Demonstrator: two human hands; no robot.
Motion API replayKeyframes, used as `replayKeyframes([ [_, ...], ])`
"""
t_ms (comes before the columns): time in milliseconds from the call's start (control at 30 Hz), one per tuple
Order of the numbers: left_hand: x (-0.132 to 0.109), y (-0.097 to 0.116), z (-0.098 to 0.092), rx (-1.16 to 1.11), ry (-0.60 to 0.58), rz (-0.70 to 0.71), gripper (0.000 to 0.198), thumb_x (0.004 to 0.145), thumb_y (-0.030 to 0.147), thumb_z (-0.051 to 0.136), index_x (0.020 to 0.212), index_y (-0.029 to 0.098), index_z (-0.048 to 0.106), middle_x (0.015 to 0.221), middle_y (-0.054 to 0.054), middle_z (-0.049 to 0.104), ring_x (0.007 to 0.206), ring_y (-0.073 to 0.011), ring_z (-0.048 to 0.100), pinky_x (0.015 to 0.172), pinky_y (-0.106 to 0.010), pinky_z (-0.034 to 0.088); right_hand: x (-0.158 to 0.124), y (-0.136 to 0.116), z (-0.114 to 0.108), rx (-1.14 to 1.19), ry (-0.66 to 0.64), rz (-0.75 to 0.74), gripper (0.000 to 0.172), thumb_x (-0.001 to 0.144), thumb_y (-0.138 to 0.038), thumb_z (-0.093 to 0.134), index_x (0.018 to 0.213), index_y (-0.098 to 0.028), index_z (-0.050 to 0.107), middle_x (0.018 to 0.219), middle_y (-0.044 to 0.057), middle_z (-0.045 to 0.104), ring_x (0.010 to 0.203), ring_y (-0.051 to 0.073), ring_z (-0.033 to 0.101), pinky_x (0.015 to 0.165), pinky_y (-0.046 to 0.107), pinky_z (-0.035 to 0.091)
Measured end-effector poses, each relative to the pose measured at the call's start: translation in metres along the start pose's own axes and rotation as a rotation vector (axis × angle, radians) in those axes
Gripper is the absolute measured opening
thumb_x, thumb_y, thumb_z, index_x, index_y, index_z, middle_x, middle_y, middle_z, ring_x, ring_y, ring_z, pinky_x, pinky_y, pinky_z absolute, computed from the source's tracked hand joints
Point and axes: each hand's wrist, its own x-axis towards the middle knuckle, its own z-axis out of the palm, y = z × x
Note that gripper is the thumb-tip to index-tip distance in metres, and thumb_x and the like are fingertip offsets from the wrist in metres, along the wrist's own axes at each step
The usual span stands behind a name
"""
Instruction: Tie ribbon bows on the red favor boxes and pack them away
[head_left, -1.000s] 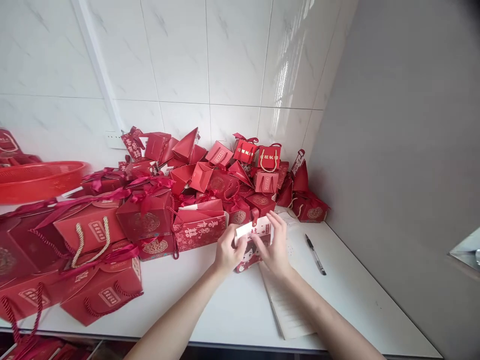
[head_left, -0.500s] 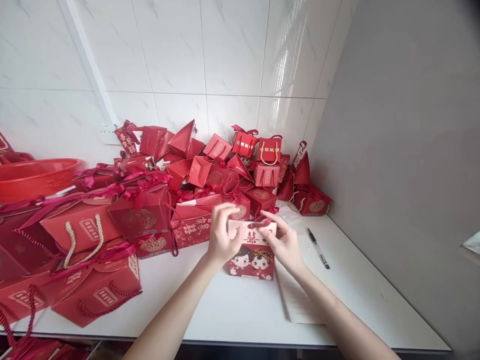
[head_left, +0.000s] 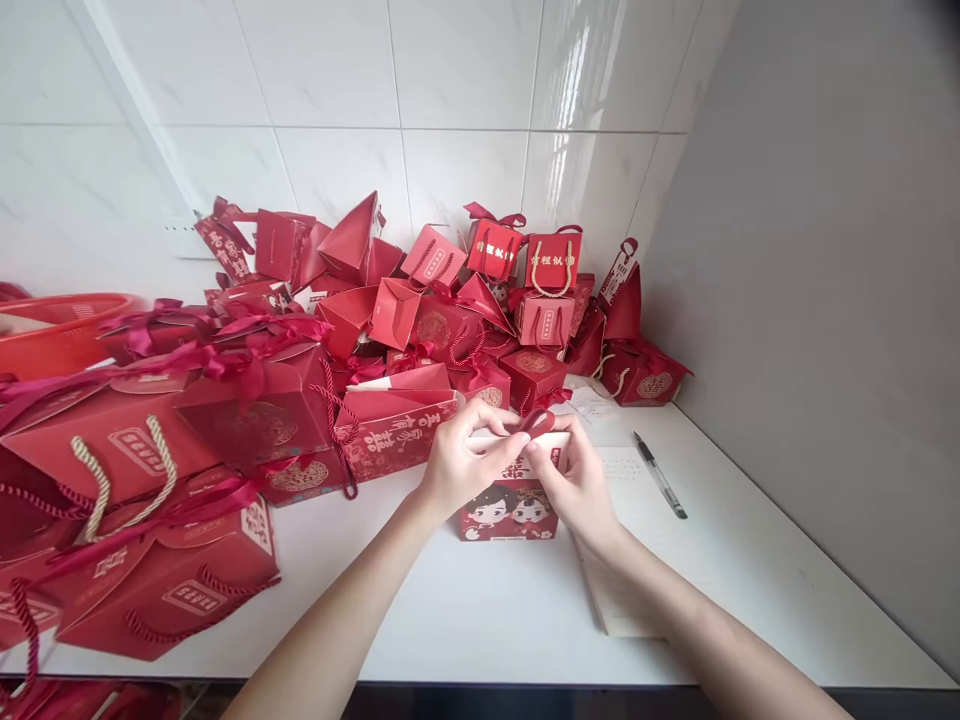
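Observation:
A small red-and-white gift box (head_left: 510, 510), printed with two cartoon faces, stands upright on the white table. At its top, a dark red ribbon (head_left: 538, 424) forms a loop between my hands. My left hand (head_left: 474, 452) has thumb and fingers closed at the ribbon from the left. My right hand (head_left: 574, 480) pinches the ribbon from the right, its thumb close to my left thumb. Both hands partly cover the upper part of the box, and the ribbon's lower ends are hidden.
Red gift boxes (head_left: 401, 432) with ribbons and rope handles are heaped along the tiled wall and the left side. A red plastic basin (head_left: 60, 340) stands far left. On the right lie an open notebook (head_left: 622, 590) and a black pen (head_left: 660, 475), beside a grey wall.
My hands have come together over the box top; the left fingers have closed at the ribbon. The ribbon now stands up as a loop. The camera view has shifted slightly.

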Motion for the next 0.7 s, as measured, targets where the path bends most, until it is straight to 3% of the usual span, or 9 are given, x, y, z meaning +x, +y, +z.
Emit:
replayKeyframes([
  [100, 0.000, 0.000, 0.001, 0.073, 0.051, 0.077, 0.014, 0.076, 0.022, 0.063, 0.075, 0.019, 0.049, 0.083, -0.003, 0.066, 0.076, -0.0128, 0.066, 0.059, -0.020, 0.057, -0.002, 0.004, 0.001, -0.019, 0.042, -0.042, 0.019, 0.085, -0.030, 0.055, 0.098, -0.024, 0.043, 0.062, -0.007, 0.043, 0.043, 0.007, 0.033, 0.039, 0.020, 0.027],
  [233, 0.000, 0.003, 0.001, 0.164, 0.050, 0.248, 0.003, 0.080, 0.016, 0.057, 0.080, 0.018, 0.055, 0.080, -0.001, 0.062, 0.073, -0.0101, 0.063, 0.055, -0.016, 0.053, -0.001, 0.010, -0.001, -0.067, 0.054, -0.260, 0.037, 0.085, -0.021, 0.053, 0.116, -0.025, 0.033, 0.079, 0.000, 0.051, 0.064, 0.013, 0.051, 0.055, 0.027, 0.043],
  [367, 0.002, 0.004, 0.000, 0.272, -0.003, 0.419, 0.015, 0.083, 0.010, 0.052, 0.090, 0.017, 0.063, 0.089, -0.004, 0.062, 0.084, -0.0120, 0.061, 0.068, -0.021, 0.055, 0.000, 0.009, -0.004, -0.222, 0.052, -0.429, 0.025, 0.084, -0.015, 0.052, 0.105, -0.023, 0.043, 0.088, 0.003, 0.053, 0.076, 0.016, 0.054, 0.066, 0.031, 0.045],
  [600, -0.002, 0.002, -0.002, 0.193, -0.081, 0.355, 0.036, 0.081, 0.010, 0.049, 0.113, 0.020, 0.060, 0.105, -0.008, 0.058, 0.099, -0.0178, 0.058, 0.063, -0.024, 0.060, -0.001, 0.002, -0.008, -0.264, 0.022, -0.385, 0.015, 0.083, -0.016, 0.052, 0.095, -0.023, 0.047, 0.081, 0.002, 0.055, 0.071, 0.016, 0.055, 0.061, 0.030, 0.044],
  [700, -0.002, 0.002, -0.003, 0.275, -0.072, 0.401, 0.041, 0.077, 0.008, 0.050, 0.115, 0.020, 0.060, 0.104, -0.008, 0.059, 0.098, -0.0188, 0.058, 0.070, -0.029, 0.060, 0.000, 0.002, -0.010, -0.296, 0.037, -0.414, 0.014, 0.082, -0.018, 0.054, 0.093, -0.023, 0.048, 0.079, 0.001, 0.057, 0.067, 0.015, 0.054, 0.057, 0.029, 0.043],
])
